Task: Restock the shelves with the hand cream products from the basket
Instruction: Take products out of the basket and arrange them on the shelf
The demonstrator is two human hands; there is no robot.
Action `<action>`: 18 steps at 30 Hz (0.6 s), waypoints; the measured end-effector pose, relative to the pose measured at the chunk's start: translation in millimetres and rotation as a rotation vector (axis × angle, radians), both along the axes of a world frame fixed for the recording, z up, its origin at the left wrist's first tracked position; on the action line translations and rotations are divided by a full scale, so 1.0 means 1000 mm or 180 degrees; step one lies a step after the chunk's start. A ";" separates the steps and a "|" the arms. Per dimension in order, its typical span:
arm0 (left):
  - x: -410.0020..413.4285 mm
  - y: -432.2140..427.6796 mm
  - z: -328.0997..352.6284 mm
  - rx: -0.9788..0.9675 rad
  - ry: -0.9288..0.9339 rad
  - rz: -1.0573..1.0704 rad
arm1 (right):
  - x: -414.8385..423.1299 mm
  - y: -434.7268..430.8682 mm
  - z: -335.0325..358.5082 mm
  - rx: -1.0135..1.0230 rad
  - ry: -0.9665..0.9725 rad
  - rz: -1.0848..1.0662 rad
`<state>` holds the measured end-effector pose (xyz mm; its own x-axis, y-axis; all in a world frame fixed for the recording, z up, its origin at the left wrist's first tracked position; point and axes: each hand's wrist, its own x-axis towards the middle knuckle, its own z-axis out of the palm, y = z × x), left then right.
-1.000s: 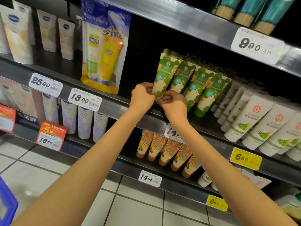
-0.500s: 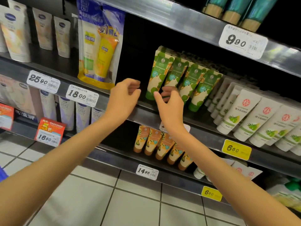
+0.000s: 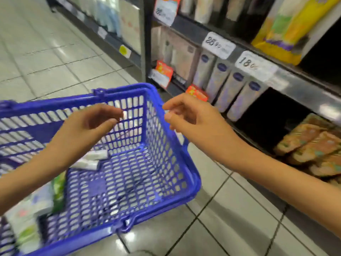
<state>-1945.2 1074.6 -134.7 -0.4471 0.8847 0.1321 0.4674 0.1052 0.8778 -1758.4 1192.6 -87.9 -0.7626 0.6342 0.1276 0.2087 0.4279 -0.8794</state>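
Legible writing is limited by motion blur. Two white price tags sit on the grey shelf edge (image 3: 304, 89) up and to the right of the blue plastic basket (image 3: 166, 156): one reads "25" (image 3: 218, 45), the other "18" (image 3: 255, 66), and the smaller digits after each cannot be made out. Orange-red promotion tags (image 3: 164, 71) hang just beyond the basket's far right corner, with their print unreadable. A row of pale lilac tubes (image 3: 238, 97) stands beyond the basket to the right, below the "18" tag. Each carries a dark blue oval logo, the brand not legible. A yellow and green bagged pack (image 3: 295, 28) stands on the shelf above them. Orange-brown tubes (image 3: 313, 145) lie on the lower shelf to the right of the basket.

The floor (image 3: 55, 52) around and beyond the basket is glossy pale tile with dark grout lines. It forms a store aisle, and the shelving runs away past the basket's far side.

The hand cream products are inside the basket. Two white tubes (image 3: 92, 159) lie on its perforated bottom near the middle, and green and white packs (image 3: 36, 209) are piled at its near left end.

The left hand (image 3: 88, 126) hovers over the basket, fingers loosely curled, grasping nothing. The right hand (image 3: 193, 122) hangs above the basket's right rim, likewise released and empty.
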 end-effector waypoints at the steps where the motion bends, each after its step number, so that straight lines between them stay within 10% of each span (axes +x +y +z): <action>1: -0.018 -0.020 -0.009 -0.0166 0.0009 0.0393 | -0.016 -0.010 -0.011 -0.0082 -0.0185 0.0259; 7: -0.088 -0.114 -0.080 -0.1514 0.0056 0.1715 | -0.089 -0.051 -0.076 -0.0709 -0.0959 0.1007; 18: -0.111 -0.117 -0.167 -0.3118 0.0385 0.2128 | -0.081 -0.056 -0.121 -0.0752 -0.1734 0.1007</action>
<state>-2056.5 958.0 -302.2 -0.8889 0.2290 -0.3968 0.1392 0.9602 0.2421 -1839.5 1136.4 -208.9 -0.8324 0.3334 -0.4428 0.5454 0.3503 -0.7615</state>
